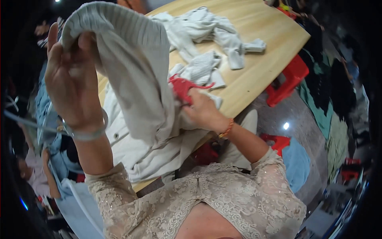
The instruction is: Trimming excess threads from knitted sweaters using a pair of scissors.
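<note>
My left hand [73, 81] is raised at the upper left, its thumb and fingers closed on the ribbed edge of a pale grey-white knit garment [137, 75]. The cloth hangs from there toward the table in front of me. My right hand [203, 111] is beside the garment's lower part, fingers wrapped round a red hand tool [184, 88] with a thin curved piece. Blur and the cloth hide part of the tool, so its exact kind is unclear. Under the raised cloth, more white knit fabric [139, 157] spreads over the table's near edge.
Several white knit garments [203, 28] lie crumpled on the wooden table [274, 40], one with a striped part [205, 67]. Right of the table stands a red stool [288, 79], with blue cloth [296, 163] lower down. Another person [38, 171] is at the far left.
</note>
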### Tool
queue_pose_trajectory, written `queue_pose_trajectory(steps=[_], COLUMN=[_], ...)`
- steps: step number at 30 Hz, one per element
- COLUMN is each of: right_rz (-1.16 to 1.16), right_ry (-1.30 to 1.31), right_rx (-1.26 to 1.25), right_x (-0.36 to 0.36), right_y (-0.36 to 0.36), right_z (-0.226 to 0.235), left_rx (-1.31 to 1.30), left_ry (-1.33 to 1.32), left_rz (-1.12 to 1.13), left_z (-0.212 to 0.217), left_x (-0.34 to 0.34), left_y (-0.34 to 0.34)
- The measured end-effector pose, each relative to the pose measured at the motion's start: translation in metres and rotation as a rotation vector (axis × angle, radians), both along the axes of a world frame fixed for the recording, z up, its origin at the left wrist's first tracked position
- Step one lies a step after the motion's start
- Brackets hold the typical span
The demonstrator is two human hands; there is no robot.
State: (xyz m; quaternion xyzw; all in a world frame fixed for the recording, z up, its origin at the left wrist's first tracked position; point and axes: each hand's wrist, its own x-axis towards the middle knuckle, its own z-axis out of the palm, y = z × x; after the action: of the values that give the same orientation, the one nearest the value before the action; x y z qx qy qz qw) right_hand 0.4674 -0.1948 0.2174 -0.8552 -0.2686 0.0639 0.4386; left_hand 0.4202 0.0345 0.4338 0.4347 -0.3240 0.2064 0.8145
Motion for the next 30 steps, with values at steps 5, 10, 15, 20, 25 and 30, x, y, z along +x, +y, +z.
queue_pose_trajectory(steps=[5,10,15,20,25,30], right_rz=[-0.254,-0.460,-0.216,0.370,0.514,0.360], right_ry=[-0.578,-0.964,-0.642,-0.159,-0.134,-0.193], right_rx=[0.136,0.110,-0.147,-0.105,-0.350,-0.360], right_x=[0.088,0.149,0.144,-0.006,-0.090,-0.086], right_y=[-0.025,-0.030,0.005,0.021,0.012,0.035], right_z=[0.022,0.120,0.073,0.021,-0.010,-0.024], left_rx=[0.718,0.488,-0.357,-0.399,0.261,0.439], left_ry=[0.052,0.033,0.461,0.858,0.988,1.031], left_rz=[1.361,1.157,0.856,0.679,0.922,0.792], left_z=[0.025,0.007,-0.110,-0.186,-0.209,-0.240], left_x=[-0.047,-0.104,-0.072,-0.123,-0.141,-0.153], left_y=[0.075,0.140,0.152,0.175,0.148,0.155])
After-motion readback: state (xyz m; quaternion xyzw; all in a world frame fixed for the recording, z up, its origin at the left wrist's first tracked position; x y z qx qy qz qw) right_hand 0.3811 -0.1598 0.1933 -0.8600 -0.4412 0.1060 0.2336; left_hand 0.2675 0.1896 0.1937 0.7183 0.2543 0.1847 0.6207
